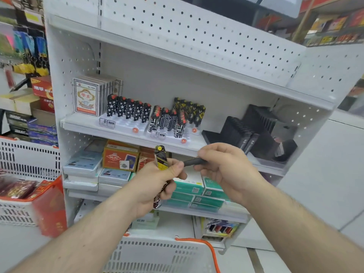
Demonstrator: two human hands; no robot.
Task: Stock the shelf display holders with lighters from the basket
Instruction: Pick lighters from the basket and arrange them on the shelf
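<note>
Gripping a yellow-and-black patterned lighter (162, 159) upright, yellow button on top, the left hand (155, 182) also clasps more lighters lower in its palm (number unclear). The right hand (226, 170) pinches a dark slim lighter (194, 162) lying roughly level, its long axis pointing left toward the other hand. Behind, white display holders (126, 126) on the white metal shelf (137, 138) carry star-printed lighters (129, 110) and tags reading "NBM". Open slots remain at the holders' front. A white slotted basket with orange handle (167, 255) sits below
</note>
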